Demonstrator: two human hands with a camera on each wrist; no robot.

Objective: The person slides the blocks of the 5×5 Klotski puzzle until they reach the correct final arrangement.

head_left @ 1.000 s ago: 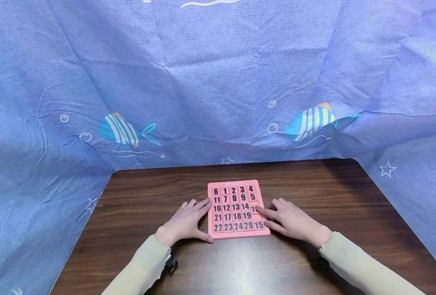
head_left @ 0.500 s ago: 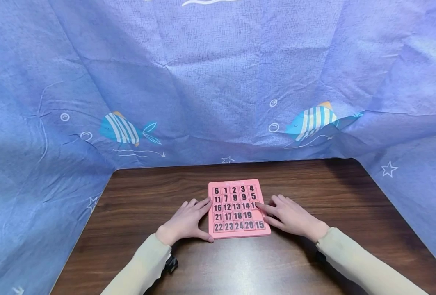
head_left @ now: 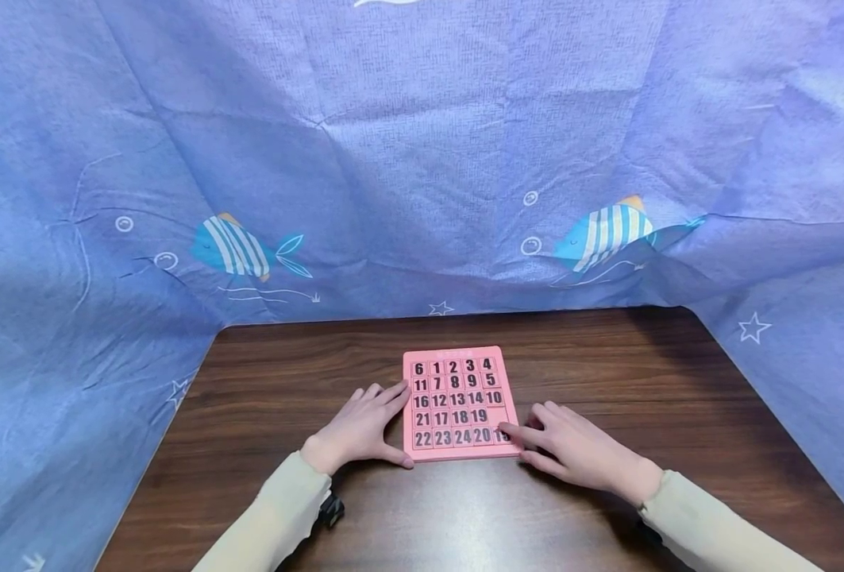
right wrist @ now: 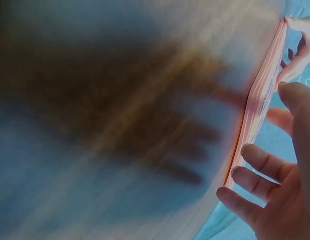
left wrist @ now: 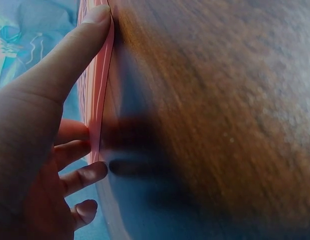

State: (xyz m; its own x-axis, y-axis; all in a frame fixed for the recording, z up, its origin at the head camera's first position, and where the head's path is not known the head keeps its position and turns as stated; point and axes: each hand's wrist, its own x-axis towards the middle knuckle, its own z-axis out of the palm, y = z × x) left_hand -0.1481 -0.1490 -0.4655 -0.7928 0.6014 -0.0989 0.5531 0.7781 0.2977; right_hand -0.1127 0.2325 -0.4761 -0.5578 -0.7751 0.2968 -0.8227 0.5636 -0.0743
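Observation:
A pink sliding number puzzle [head_left: 462, 405] lies flat on the brown table, its tiles bearing black numbers. The rightmost space of the fourth row, beside the 19 tile [head_left: 479, 416], holds no tile. Above that space is the 10 tile [head_left: 493, 398]; below it, the 15 tile [head_left: 502, 436] is partly hidden by a fingertip. My left hand [head_left: 360, 429] rests along the puzzle's left edge, thumb at the near corner and fingers higher up. With its index fingertip, my right hand [head_left: 579, 449] touches the 15 tile, while its thumb is by the near right corner.
The wooden table [head_left: 307, 357] extends around the puzzle on every side. Behind it hangs a blue cloth [head_left: 407, 175] printed with striped fish, which also drapes down at both sides. A dark strap-like item [head_left: 332, 511] shows at the left cuff.
The 10 tile has slid up into the third row under my right index finger. That finger has since come down the right column onto the 15 tile. My left hand stays put.

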